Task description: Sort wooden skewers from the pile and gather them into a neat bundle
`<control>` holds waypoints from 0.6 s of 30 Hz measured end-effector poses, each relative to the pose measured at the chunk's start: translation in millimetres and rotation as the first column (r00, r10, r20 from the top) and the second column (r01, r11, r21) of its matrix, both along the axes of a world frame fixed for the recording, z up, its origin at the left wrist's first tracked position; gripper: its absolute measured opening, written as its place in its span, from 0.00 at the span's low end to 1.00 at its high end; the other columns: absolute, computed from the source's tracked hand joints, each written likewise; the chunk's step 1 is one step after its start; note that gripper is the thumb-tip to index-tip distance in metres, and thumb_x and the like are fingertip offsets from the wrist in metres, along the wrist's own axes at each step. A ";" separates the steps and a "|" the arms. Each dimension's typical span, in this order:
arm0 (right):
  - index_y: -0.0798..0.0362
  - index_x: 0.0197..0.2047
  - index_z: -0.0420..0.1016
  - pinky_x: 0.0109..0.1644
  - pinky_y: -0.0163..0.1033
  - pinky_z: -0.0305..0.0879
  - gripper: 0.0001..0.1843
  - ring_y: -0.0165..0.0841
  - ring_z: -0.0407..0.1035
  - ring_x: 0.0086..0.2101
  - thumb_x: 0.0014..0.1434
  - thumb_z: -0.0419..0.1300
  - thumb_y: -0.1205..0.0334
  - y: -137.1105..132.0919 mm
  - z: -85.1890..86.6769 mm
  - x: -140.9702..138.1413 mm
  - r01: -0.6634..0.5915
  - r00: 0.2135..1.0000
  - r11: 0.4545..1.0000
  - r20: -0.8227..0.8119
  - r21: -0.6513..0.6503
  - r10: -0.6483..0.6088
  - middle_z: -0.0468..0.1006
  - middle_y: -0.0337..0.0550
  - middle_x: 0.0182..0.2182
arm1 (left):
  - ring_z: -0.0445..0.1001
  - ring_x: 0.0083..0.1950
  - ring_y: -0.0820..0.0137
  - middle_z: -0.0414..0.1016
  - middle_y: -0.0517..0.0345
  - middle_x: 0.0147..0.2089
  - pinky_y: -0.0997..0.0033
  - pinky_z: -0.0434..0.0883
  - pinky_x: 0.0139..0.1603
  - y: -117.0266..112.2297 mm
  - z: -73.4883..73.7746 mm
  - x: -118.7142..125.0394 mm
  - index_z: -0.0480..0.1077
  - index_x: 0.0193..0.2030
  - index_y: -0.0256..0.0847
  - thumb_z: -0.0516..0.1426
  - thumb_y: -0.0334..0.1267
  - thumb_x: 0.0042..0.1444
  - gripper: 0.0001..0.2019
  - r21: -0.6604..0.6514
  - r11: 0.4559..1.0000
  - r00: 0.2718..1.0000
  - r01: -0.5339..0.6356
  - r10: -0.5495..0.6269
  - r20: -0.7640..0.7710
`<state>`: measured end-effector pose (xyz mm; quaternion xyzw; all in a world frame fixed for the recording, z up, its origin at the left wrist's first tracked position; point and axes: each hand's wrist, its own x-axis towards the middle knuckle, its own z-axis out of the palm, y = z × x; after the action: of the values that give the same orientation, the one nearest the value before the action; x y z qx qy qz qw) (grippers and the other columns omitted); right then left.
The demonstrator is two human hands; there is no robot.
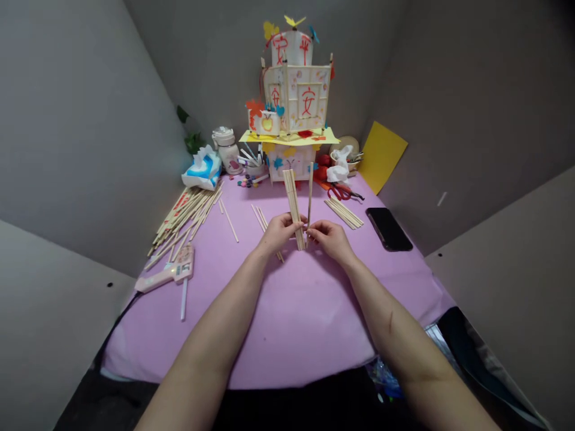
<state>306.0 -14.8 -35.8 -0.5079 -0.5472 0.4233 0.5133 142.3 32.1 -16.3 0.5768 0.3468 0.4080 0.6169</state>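
My left hand (279, 231) is closed around a small bundle of wooden sticks (293, 200), held upright above the pink table cover (291, 311). My right hand (329, 237) pinches a single wooden stick (309, 194) by its lower end, upright and right beside the bundle. Both hands meet near the middle of the table. A few loose sticks (260, 217) lie on the cover just behind my left hand.
A large heap of sticks (188, 215) lies at the left, a smaller stack (344, 213) at the right. A glue gun (166, 275), black phone (389, 229), red scissors (339, 191), tissue pack (202, 170) and paper lantern model (294, 96) surround the work area.
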 end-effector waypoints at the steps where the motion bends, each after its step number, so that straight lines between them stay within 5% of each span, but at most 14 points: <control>1: 0.54 0.32 0.75 0.31 0.36 0.65 0.13 0.30 0.68 0.26 0.52 0.63 0.52 0.3 -1.7 -1.1 0.001 1.000 1.000 0.009 0.000 -0.001 0.76 0.39 0.25 | 0.78 0.39 0.66 0.79 0.52 0.37 0.61 0.75 0.44 0.8 -0.4 -0.4 0.75 0.39 0.35 0.63 0.36 0.48 0.11 0.015 1.000 1.000 -0.002 0.002 -0.008; 18: 0.54 0.30 0.76 0.33 0.36 0.65 0.08 0.31 0.70 0.27 0.51 0.62 0.58 -8.3 -3.1 -5.0 0.055 0.995 0.998 0.079 -0.016 -0.053 0.78 0.41 0.26 | 0.78 0.45 0.65 0.80 0.51 0.41 0.62 0.73 0.51 -4.8 -0.7 4.3 0.76 0.40 0.35 0.62 0.33 0.48 0.11 0.099 0.994 0.999 0.037 -0.038 0.011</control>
<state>301.0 -23.1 -38.9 -0.5432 -0.5491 0.3940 0.4982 146.6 27.3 -17.0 0.6105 0.3112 0.4167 0.5973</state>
